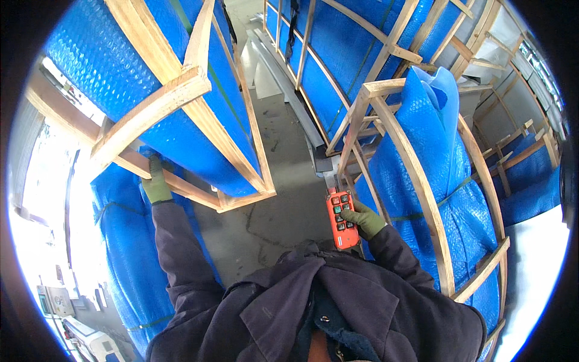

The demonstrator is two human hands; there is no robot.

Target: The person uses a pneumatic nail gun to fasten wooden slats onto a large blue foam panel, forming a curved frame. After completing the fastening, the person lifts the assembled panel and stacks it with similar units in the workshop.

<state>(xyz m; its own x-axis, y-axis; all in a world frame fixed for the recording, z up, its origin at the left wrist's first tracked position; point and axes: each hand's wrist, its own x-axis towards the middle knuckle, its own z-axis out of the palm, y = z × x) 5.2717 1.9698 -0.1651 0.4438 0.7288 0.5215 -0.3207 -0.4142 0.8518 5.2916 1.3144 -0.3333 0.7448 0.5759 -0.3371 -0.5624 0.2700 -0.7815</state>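
My right hand, in a green glove, holds an orange pendant remote control with several dark buttons and a green one. The thumb lies over the buttons. My left hand, also gloved in green, is closed around the lower wooden beam of a tall crate frame. Inside that frame stands a panel wrapped in blue bubble wrap. The frame's bottom corner shows above the grey floor. Part of the left fingers is hard to make out against the wood.
A second wood-framed blue-wrapped bundle stands close on my right. Further crated blue panels line the far right. Grey metal profiles lie along the floor passage. At lower left stands a white machine.
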